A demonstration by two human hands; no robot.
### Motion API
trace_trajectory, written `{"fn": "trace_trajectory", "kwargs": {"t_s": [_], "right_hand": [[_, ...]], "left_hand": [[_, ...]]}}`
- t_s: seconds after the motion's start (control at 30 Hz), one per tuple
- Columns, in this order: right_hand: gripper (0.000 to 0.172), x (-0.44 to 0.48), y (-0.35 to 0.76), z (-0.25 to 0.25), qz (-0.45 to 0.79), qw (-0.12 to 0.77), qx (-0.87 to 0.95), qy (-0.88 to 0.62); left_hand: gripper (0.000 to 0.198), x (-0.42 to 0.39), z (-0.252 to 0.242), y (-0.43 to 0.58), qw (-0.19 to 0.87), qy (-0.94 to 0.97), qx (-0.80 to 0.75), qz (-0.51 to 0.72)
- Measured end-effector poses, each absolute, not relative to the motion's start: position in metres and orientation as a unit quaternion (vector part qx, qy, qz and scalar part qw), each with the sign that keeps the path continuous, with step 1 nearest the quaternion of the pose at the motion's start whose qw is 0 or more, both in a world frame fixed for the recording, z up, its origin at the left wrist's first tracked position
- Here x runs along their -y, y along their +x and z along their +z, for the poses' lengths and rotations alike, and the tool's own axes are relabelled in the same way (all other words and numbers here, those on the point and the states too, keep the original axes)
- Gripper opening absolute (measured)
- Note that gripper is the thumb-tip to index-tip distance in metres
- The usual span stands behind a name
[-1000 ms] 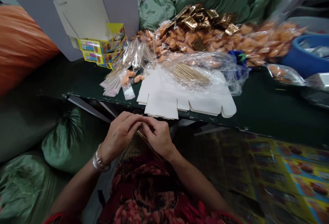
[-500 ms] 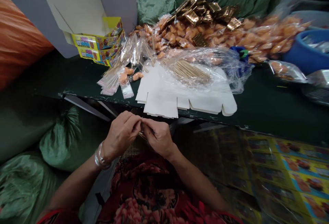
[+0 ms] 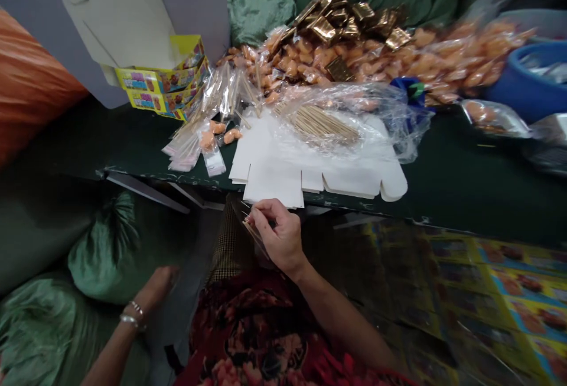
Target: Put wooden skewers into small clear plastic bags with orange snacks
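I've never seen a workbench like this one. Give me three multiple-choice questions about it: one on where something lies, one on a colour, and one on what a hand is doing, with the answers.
1. Where does the clear bag of wooden skewers lie?
A. On the floor
B. On the white card blank
C. In the person's lap

2. What colour is the round tub at the far right?
A. Blue
B. Red
C. White

3. What is the left hand doing?
A. Pressing on the card
B. Raised above the table
C. Lowered beside the lap, apart from the right hand

Answers:
1. B: the bag rests on top of the card.
2. A: its blue side shows clearly.
3. C: it hangs low by a green sack, while the right hand holds thin sticks.
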State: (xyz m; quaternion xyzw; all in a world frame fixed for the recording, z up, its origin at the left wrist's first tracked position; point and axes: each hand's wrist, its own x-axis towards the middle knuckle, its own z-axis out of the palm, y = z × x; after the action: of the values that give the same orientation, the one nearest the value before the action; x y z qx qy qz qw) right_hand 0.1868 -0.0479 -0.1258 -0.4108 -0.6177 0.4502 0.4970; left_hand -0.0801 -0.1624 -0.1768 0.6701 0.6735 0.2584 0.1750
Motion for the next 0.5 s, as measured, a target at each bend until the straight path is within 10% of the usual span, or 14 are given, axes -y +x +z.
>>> {"fn": "trace_trajectory", "kwargs": {"t_s": [0.5], "right_hand": [[0.008, 0.046, 0.198, -0.120, 0.473, 0.515, 0.575, -0.425]], "left_hand": [[0.018, 0.061, -0.110, 0.056, 0.515, 0.456, -0.530, 0.496]]}}
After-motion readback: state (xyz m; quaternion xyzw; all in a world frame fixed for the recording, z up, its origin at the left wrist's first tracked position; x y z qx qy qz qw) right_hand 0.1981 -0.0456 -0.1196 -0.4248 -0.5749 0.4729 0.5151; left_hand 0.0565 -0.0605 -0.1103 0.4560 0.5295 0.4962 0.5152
